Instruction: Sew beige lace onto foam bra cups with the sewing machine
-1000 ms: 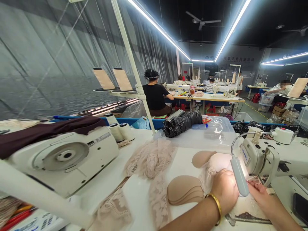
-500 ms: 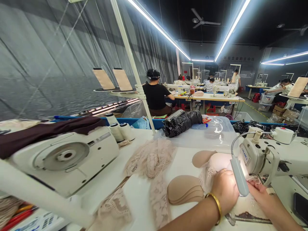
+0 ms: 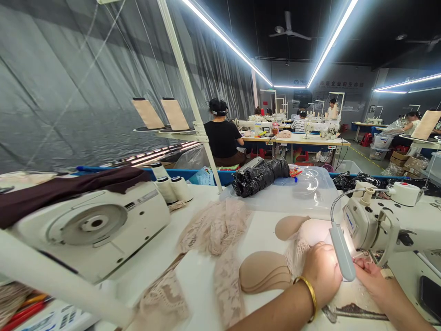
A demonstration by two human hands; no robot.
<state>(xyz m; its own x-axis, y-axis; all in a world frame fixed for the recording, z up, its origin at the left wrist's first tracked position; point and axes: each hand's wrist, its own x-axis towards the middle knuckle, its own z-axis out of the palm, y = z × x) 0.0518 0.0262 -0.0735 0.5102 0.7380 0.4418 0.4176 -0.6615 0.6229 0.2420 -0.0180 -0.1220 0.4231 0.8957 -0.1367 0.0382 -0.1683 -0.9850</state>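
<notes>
At the sewing machine (image 3: pixel 372 225) on the right, my left hand (image 3: pixel 324 271), with a gold bangle at the wrist, is closed over the near edge of a pale pink bra cup (image 3: pixel 314 231) with beige lace (image 3: pixel 296 257) along its side. A grey lamp head (image 3: pixel 342 255) hides its fingertips. My right hand (image 3: pixel 370 276) is close by the needle area with fingers bent together; what they grip is hidden. A stack of beige foam cups (image 3: pixel 263 272) lies left of my left hand, and another beige cup (image 3: pixel 288 227) lies behind it.
Beige lace strips (image 3: pixel 220 230) spread over the white table. A clear plastic lid (image 3: pixel 310 188) and a black plastic-wrapped bundle (image 3: pixel 260 177) are behind. Another machine (image 3: pixel 93 225) and thread cones (image 3: pixel 168 186) stand left; a phone (image 3: pixel 429 294) lies right. Co-workers (image 3: pixel 222 133) sit farther off.
My hands and the cup stay almost exactly in place. In the background, the standing person has shifted slightly left and a seated co-worker's arm has moved.
</notes>
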